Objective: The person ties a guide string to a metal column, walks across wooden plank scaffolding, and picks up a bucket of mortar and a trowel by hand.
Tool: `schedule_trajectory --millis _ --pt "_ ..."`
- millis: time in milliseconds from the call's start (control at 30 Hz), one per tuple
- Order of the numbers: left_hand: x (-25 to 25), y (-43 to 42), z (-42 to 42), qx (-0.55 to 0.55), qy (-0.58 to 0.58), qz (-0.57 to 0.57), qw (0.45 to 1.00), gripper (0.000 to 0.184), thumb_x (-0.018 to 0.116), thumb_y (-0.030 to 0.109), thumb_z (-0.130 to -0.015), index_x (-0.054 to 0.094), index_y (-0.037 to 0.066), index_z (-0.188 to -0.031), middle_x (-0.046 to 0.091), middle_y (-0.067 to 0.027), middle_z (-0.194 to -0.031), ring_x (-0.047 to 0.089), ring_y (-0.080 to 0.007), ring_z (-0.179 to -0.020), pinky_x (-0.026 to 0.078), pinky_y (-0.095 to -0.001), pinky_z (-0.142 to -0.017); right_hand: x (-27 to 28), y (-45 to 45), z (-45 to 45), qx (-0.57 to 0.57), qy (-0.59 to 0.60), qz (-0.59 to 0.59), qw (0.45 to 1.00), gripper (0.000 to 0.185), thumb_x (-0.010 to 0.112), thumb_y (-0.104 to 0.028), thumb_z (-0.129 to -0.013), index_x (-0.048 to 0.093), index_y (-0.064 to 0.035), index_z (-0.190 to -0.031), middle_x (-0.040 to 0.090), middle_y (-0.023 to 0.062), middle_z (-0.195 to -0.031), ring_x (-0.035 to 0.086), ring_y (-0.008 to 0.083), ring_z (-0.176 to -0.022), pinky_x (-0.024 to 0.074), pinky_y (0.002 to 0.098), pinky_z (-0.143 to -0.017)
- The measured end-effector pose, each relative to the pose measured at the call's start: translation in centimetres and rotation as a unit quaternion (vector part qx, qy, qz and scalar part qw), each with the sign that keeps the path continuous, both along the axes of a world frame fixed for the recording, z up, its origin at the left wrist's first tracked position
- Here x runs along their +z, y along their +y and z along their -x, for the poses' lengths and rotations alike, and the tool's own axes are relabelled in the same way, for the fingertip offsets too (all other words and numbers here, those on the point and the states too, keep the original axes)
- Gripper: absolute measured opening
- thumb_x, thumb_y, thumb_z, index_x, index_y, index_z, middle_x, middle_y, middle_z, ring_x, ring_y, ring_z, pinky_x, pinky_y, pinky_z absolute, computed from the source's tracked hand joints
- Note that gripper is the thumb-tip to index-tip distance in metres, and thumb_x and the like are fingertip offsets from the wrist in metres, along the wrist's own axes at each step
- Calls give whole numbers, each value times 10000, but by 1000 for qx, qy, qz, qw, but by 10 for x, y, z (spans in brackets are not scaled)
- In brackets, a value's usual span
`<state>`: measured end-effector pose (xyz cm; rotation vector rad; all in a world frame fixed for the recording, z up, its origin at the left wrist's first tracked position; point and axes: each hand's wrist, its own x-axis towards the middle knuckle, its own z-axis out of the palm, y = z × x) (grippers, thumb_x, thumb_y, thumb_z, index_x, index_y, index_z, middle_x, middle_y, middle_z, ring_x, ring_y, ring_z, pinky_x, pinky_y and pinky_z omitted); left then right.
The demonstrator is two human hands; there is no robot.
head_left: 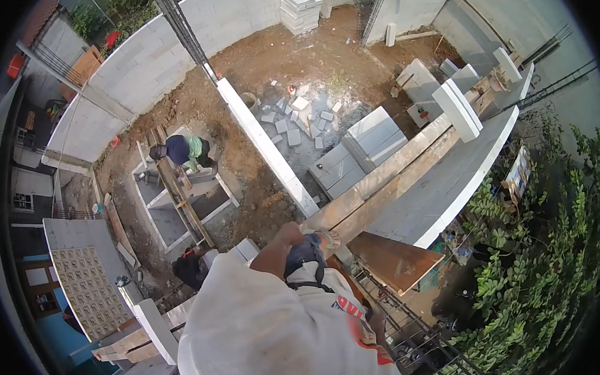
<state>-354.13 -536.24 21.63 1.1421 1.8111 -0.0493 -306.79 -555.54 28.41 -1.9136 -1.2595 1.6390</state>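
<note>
My left arm comes out of a light, dirt-marked shirt (pixel 253 326). Its bare end, where my left hand (pixel 291 233) seems to be, is beside my dark trouser leg (pixel 303 254); the fingers cannot be made out. My sandalled foot (pixel 329 239) rests on wooden planks (pixel 374 187) high above the ground. No right hand shows, though a bit of skin appears at the shirt's right edge. Close to the planks runs a curved block wall (pixel 442 190), and a pale block (pixel 456 110) stands at the planks' far end.
Below, a co-worker (pixel 183 149) bends over a block-walled pit (pixel 179 217) with boards across it. Another person (pixel 190 268) is partly hidden. Stacked blocks (pixel 359 154) and broken pieces (pixel 290 130) lie on the ground. A rebar cage (pixel 416 334) and leafy branches (pixel 521 264) are at right.
</note>
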Motion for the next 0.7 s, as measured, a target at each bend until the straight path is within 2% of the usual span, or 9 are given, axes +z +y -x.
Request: schedule_trajectory --millis 33,167,300,367,467,500,600,667,700 --pt "-2 -7 4 20 10 -4 1000 318 652 191 -769 744 -19 -989 703 -270 -1058 687 -399 -1028 543 -450 -905 12 15 4 13 33 17 999 212 698 -79 -865 726 -13 -1065 705 25 -823 639 111 -699 519 267 -568" --pt "8 -19 17 73 13 17 997 319 584 123 -786 727 -34 -1024 672 -289 -1137 640 -430 -1113 514 -473 -955 27 56 25 -34 -70 15 997 297 701 -56 -852 690 4 -1143 695 138 -1003 683 190 -803 562 327 -538" --pt "-12 -21 18 66 30 -15 997 325 575 115 -788 720 -43 -1032 674 -289 -1130 640 -440 -1107 512 -479 -960 25 63 29 -59 -76 19 995 370 726 -38 -819 672 20 -1181 693 156 -1054 687 220 -849 573 332 -606" --pt "-17 -19 13 68 28 -33 997 331 572 116 -788 716 -51 -1033 676 -292 -1116 646 -435 -1098 515 -475 -960 11 53 21 38 -116 -55 991 440 759 -36 -791 651 42 -1210 695 169 -1070 686 245 -903 571 319 -714" --pt "8 -7 -1 71 48 -50 995 312 582 123 -775 725 -54 -989 679 -297 -1095 656 -429 -1075 527 -465 -938 33 43 28 58 -98 -23 993 466 787 -47 -778 647 55 -1211 703 179 -1082 684 246 -955 550 315 -783" --pt "-1 0 -3 62 46 -49 996 312 582 123 -775 725 -54 -989 679 -297 -1095 656 -429 -1075 527 -465 -938 39 36 31 93 -178 -46 979 421 782 -84 -801 668 37 -1188 725 164 -1041 689 213 -926 547 327 -773" --pt "-17 10 -23 -37 -3 -8 999 291 598 149 -769 739 -33 -948 690 -281 -1076 663 -407 -1073 521 -454 -946 28 -3 26 20 -183 -9 983 356 745 -119 -838 685 25 -1158 741 134 -976 704 203 -889 549 336 -759" --pt "-14 21 -37 -40 1 -14 999 287 594 201 -790 756 7 -927 707 -249 -1056 682 -389 -1036 531 -460 -916 29 -24 28 -54 -197 42 978 306 705 -149 -872 698 15 -1130 752 105 -908 718 198 -846 554 341 -732" --pt "-21 29 -46 -109 -5 -23 994 296 602 214 -807 750 10 -963 706 -247 -1074 670 -398 -1065 528 -470 -922 23 -37 26 -84 -165 55 981 295 690 -147 -879 697 18 -1124 752 101 -903 723 205 -841 560 341 -711"
